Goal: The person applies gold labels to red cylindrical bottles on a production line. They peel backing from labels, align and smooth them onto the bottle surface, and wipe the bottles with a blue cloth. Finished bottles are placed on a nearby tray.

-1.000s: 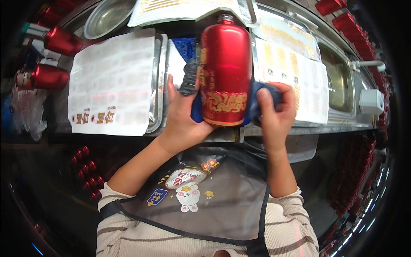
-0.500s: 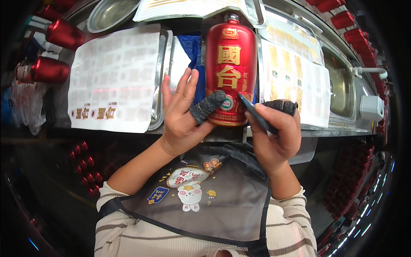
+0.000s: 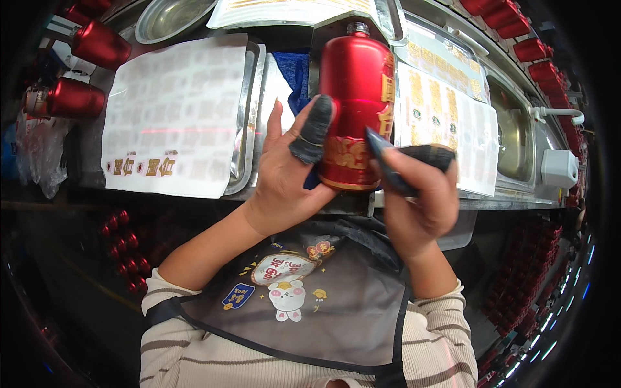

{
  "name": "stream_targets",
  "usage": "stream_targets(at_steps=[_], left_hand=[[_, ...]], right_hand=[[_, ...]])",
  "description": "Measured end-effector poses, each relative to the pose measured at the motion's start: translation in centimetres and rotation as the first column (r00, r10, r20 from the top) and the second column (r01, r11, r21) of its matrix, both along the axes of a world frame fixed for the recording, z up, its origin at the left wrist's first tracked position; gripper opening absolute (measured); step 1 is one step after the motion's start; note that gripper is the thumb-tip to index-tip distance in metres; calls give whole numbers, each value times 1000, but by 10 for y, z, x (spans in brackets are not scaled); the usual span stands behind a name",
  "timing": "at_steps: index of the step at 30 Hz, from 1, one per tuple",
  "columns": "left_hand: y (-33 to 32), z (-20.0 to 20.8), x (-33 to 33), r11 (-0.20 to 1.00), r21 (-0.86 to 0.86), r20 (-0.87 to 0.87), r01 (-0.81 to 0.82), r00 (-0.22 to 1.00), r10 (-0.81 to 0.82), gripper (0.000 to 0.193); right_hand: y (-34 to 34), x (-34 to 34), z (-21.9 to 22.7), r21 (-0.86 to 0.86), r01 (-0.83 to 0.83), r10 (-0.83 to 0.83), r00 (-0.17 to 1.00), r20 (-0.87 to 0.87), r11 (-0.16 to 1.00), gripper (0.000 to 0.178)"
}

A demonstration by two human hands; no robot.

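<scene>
A glossy red bottle (image 3: 352, 84) with gold decoration lies with its neck pointing away from me. My left hand (image 3: 284, 168) is at its lower left, a dark-covered finger against the side and the thumb by the base; the other fingers stretch upward. In my right hand (image 3: 420, 194) is a dark, blue-grey pointed tool (image 3: 387, 165), its tip at the bottle's lower right side. A dark cover also wraps one right finger. Large gold characters show only at the bottle's right edge, with a gold pattern band low on the side facing me.
On the left, a white decal sheet (image 3: 174, 129) lies over a metal tray (image 3: 249, 129). More gold decal sheets (image 3: 446, 126) lie to the right, beside a sink (image 3: 514, 123). Red bottles (image 3: 74, 107) stand at left; a metal bowl (image 3: 171, 19) is behind. Blue cloth (image 3: 294, 74) lies beside the bottle.
The bottle has turned about its length, carrying the large gold characters from the middle to its right edge. My left covered finger has shifted up its left side; the tool tip stays near the lower right.
</scene>
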State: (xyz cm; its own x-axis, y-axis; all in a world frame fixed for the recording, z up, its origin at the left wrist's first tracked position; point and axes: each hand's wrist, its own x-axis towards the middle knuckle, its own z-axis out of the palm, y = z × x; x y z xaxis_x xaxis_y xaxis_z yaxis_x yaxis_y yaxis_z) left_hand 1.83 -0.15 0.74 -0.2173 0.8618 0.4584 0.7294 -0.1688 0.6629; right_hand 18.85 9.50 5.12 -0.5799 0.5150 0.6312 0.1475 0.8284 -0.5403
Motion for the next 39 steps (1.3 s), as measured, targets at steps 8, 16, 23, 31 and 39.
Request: stream_targets(at_steps=[8, 16, 23, 31, 39], left_hand=[[16, 6, 2, 999, 33, -19, 25, 1000, -25, 98], [16, -4, 0, 998, 5, 38, 68, 997, -69, 102], [0, -13, -9, 985, -142, 167, 99, 983, -75, 107], [13, 7, 16, 1000, -22, -82, -14, 997, 12, 111], [-5, -24, -14, 994, -106, -67, 10, 998, -17, 90]], right_hand=[[10, -3, 1, 84, 38, -40, 999, 28, 996, 44], [5, -6, -2, 222, -119, 116, 993, 25, 968, 43], [13, 17, -24, -820, 137, -309, 950, -50, 555, 18], [-7, 5, -24, -811, 15, -276, 944, -181, 584, 28], [-14, -10, -21, -641, 127, -240, 966, -92, 757, 21]])
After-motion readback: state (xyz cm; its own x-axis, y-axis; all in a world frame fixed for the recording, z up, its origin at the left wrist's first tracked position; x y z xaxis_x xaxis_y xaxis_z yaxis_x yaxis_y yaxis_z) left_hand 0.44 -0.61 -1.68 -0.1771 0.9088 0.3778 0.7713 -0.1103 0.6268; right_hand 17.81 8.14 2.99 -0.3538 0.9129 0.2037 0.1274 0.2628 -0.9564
